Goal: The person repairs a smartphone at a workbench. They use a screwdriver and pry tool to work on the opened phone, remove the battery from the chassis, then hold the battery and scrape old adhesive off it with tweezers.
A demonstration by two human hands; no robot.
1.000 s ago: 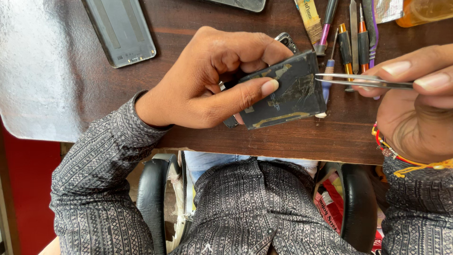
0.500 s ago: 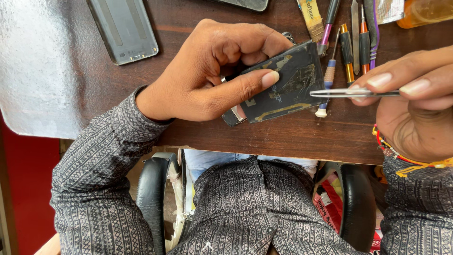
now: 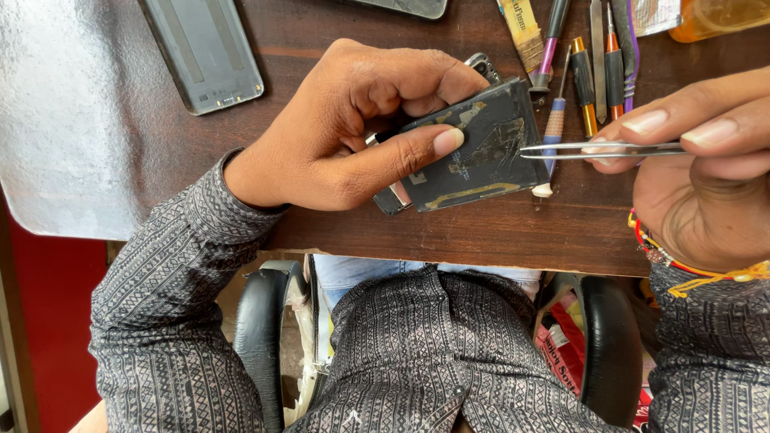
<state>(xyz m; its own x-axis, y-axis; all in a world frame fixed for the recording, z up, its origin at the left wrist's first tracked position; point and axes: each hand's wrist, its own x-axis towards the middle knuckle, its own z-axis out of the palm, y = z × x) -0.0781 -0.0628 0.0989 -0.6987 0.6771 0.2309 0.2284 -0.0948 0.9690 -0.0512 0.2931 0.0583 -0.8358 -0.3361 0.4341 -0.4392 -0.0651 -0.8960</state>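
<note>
Just above the near edge of the dark wooden table (image 3: 481, 232), an opened phone (image 3: 473, 148) is held tilted, its dark inner face with scraps of adhesive turned up toward the camera. The left hand (image 3: 353, 132) grips it from the left side: the thumb (image 3: 417, 148) lies pressed flat across the dark face, while the curled fingers wrap behind the phone's upper edge. To the phone's right, the right hand (image 3: 706, 160) pinches a pair of metal tweezers (image 3: 601, 149) between thumb and fingertips; the tweezers run level, and their closed tips sit at the phone's right edge, touching it or just short of it.

Behind the tweezers, a row of screwdrivers (image 3: 589, 76) and other slim tools lies on the table, handles pointing away from the person. A grey phone back cover (image 3: 204, 52) rests on a silvery mat (image 3: 72, 120) well to the left of the hands. At the top right corner stands an orange container (image 3: 722, 16), only partly in view.
</note>
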